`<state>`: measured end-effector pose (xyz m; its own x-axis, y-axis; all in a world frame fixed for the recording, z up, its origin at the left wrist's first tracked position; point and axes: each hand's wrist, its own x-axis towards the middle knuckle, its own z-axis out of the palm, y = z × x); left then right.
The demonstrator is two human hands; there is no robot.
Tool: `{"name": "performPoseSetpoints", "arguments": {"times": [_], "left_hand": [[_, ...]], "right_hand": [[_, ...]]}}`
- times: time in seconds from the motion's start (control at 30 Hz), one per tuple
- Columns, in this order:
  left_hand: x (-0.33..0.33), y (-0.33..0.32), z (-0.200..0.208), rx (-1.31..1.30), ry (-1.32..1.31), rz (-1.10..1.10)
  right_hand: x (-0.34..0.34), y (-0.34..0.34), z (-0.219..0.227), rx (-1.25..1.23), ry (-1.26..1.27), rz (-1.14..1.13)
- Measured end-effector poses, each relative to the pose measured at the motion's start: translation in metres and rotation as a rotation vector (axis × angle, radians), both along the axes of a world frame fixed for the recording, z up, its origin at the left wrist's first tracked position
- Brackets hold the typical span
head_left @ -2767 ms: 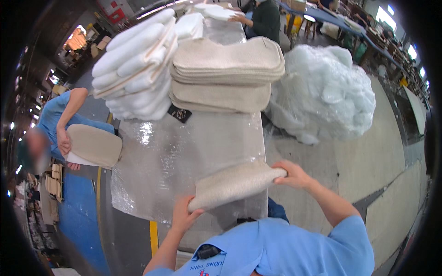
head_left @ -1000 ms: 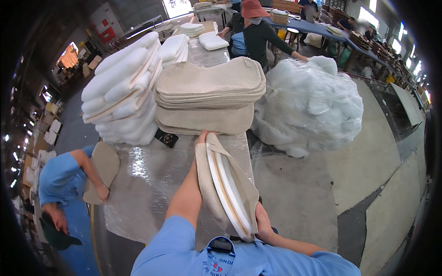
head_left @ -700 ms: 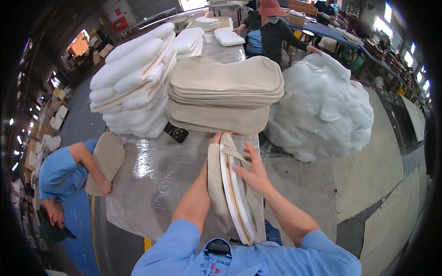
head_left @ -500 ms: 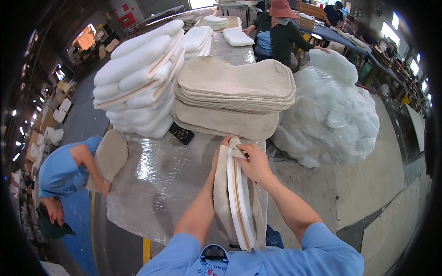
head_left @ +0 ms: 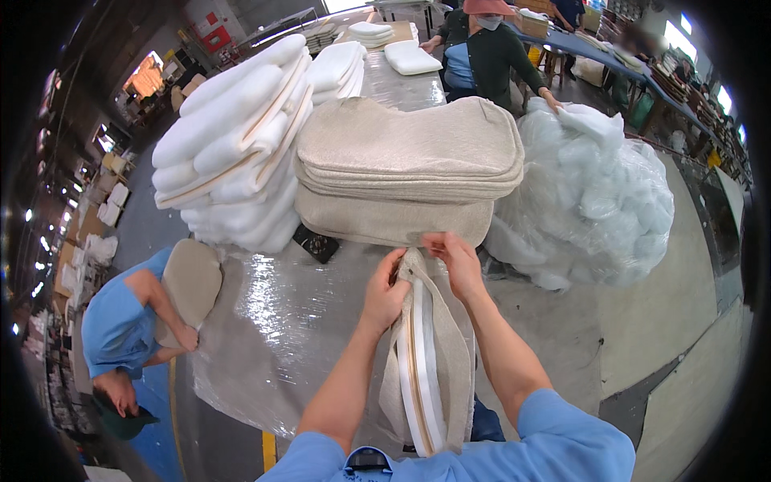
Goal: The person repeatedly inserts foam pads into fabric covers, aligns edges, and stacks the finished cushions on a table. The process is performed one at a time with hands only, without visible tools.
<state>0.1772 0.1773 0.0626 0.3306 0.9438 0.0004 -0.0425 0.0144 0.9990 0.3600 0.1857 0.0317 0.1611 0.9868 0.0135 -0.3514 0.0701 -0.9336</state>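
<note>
A beige fabric cushion cover with a white-edged zipper along its middle lies lengthwise in front of me, its near end against my body. My left hand is closed on the left side of the cover's far end. Just right of that end and raised a little above it, my right hand has its fingers bent together; whatever they pinch is too small or blurred to make out. Beyond both hands rises a stack of beige covers.
Folded white padding is piled at the left, beside a small black object. A plastic-wrapped white bundle bulges at the right, touched by a person in a red hat. Another person holds a beige piece at the table's left edge.
My right hand has lifted off the cover's far end and moved up and right. My left hand has shifted onto its left side. The cover's right flap has spread wider.
</note>
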Motion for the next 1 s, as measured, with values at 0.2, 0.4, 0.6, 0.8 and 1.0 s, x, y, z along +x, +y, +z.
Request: {"name": "performPoseSetpoints", "arguments": {"times": [0.2,0.4,0.6,0.8,1.0], "left_hand": [[0.004,-0.001,-0.005,0.159,0.178,0.068],[0.009,-0.007,0.017,0.407,0.454,0.230],[0.019,-0.009,0.009,0.499,0.432,0.319],[0.022,-0.011,0.007,0.403,0.402,0.316],[0.019,-0.010,0.006,0.329,0.479,0.270]], "right_hand": [[-0.024,0.046,-0.025,-0.061,0.145,0.211],[-0.031,0.046,-0.039,0.018,-0.014,0.280],[-0.030,0.041,-0.050,0.073,-0.103,0.248],[-0.027,0.046,-0.059,0.038,-0.048,0.327],[-0.022,0.052,-0.056,-0.048,-0.071,0.403]]}}
